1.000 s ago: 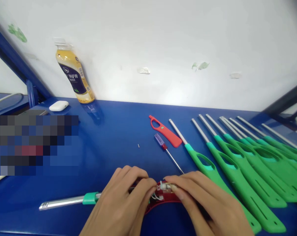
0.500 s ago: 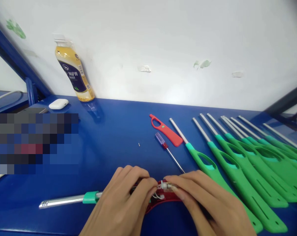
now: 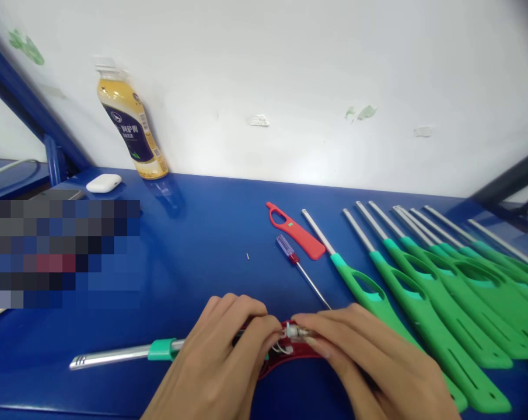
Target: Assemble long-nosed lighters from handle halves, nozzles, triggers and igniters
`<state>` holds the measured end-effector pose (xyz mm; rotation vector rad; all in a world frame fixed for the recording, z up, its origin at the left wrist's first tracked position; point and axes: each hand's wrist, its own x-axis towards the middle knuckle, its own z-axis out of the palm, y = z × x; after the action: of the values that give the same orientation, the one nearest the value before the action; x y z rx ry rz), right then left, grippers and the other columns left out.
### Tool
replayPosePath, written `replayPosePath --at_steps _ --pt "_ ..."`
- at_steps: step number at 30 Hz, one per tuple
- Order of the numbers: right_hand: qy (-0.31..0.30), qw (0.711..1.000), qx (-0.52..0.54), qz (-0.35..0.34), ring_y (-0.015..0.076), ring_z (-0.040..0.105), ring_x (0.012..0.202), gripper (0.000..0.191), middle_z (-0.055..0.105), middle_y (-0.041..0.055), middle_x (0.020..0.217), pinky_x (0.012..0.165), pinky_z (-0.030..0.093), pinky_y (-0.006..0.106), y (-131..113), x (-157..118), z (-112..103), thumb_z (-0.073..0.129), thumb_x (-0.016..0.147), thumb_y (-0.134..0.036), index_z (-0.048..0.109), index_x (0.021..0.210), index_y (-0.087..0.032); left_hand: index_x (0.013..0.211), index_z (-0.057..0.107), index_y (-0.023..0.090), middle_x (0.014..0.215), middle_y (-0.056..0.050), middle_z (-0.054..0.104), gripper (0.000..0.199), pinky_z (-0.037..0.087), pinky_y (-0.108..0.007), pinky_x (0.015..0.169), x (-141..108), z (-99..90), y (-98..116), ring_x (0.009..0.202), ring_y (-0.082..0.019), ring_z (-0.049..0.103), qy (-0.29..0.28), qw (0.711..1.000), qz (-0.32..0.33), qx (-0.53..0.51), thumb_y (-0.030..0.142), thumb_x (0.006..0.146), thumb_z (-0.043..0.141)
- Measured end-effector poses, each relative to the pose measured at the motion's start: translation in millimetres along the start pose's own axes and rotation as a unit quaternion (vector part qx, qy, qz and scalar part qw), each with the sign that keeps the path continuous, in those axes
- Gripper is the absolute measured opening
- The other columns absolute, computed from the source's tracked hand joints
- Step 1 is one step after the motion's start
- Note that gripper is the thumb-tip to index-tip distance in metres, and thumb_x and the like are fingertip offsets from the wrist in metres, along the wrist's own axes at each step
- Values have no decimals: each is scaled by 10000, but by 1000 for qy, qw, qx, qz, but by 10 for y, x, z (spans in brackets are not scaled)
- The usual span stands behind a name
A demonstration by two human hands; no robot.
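An opened red long-nosed lighter lies across the table's front, its inside facing up. Its metal tube and teal collar point to the left. My left hand is closed over the lighter's middle, hiding much of it. At its right end, the fingers of my right hand pinch a clear-and-metal fitting in the red shell. A thin white tube curves between the two hands. My right fingers cover the rest of that end.
Beyond my hands lie a screwdriver, a red half shell and a small screw. Several green lighters fill the right side. A drink bottle leans on the wall, near a white case.
Both hands stay on the lighter in nearly the same grip. The view has shifted very slightly; nothing on the table has been moved.
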<state>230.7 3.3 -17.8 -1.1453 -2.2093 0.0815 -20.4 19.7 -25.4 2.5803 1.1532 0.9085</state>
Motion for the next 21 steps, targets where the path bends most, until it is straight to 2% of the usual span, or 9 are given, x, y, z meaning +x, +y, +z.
replayPosePath --at_steps 7,11,17,21 --pt "10 998 -46 -36 82 830 1046 272 853 -43 1209 1202 514 217 66 -61 19 595 1143 -194 745 1355 -277 1266 640 252 1143 -17 698 339 539 -333 880 -42 -13 0 968 -183 616 -5 1000 11 -3 -2 1087 503" --pt "8 999 -36 -34 71 826 1041 282 850 -60 1206 1197 516 202 57 -47 11 614 1127 -178 742 1354 -285 1252 647 253 1143 -19 703 332 544 -334 883 -24 -10 -6 971 -183 622 -2 1000 10 -7 1 1089 504" --pt "34 999 -13 16 106 825 986 284 846 -41 1150 1011 633 193 -20 -18 10 589 1104 -145 755 1291 -280 1292 648 260 1133 -2 729 241 533 -354 916 31 -32 -2 983 -178 658 -5 1000 13 22 117 1162 504" --pt "37 999 -2 23 110 815 966 284 840 -35 1125 933 648 191 -39 -23 17 577 1110 -142 754 1286 -278 1269 627 271 1113 23 745 205 544 -344 905 42 -30 14 991 -167 691 -3 1000 -1 16 137 1169 510"
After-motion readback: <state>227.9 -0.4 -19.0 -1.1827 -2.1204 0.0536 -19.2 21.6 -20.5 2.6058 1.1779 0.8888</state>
